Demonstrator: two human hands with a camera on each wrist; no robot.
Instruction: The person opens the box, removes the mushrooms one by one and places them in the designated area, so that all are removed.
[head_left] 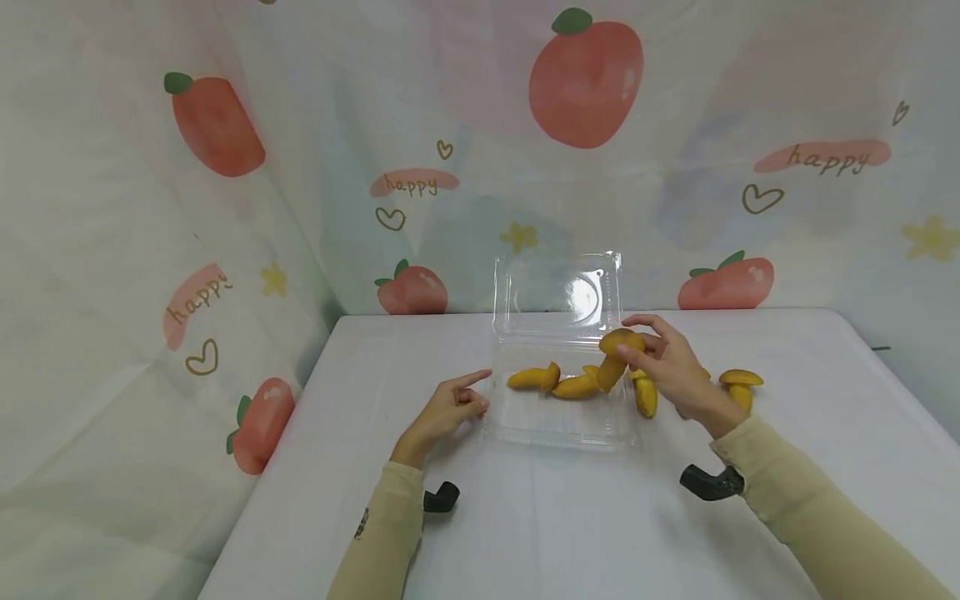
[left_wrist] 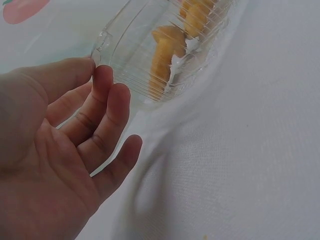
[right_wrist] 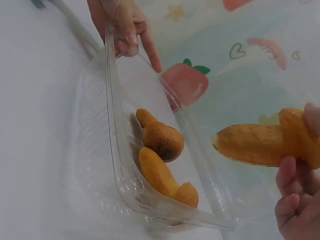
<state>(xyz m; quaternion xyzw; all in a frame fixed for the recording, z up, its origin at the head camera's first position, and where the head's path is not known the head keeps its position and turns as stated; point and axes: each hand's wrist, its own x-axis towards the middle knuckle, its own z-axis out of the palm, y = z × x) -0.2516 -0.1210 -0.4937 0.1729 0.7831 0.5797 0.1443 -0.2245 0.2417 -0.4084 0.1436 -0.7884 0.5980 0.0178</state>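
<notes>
My right hand (head_left: 678, 371) pinches a yellow-brown mushroom (head_left: 612, 372) by its cap, above the right part of a clear plastic clamshell box (head_left: 555, 423). In the right wrist view, the held mushroom's stem (right_wrist: 247, 144) points toward the box. Two similar mushrooms lie inside: a left one (head_left: 531, 379) and one beside it (head_left: 573, 387). The box's lid (head_left: 536, 292) stands raised at the back. At the left rim, my left hand (head_left: 444, 408) pinches the box edge between thumb and fingers, its index finger stretched along the side.
Right of the box lies another mushroom (head_left: 646, 398), with one more (head_left: 741, 385) farther right. Something partly hidden sits behind my right hand. A white cloth covers the table (head_left: 525, 517), and a printed curtain (head_left: 465, 100) hangs behind it. Dark curved pieces (head_left: 442, 498) jut from both wrists.
</notes>
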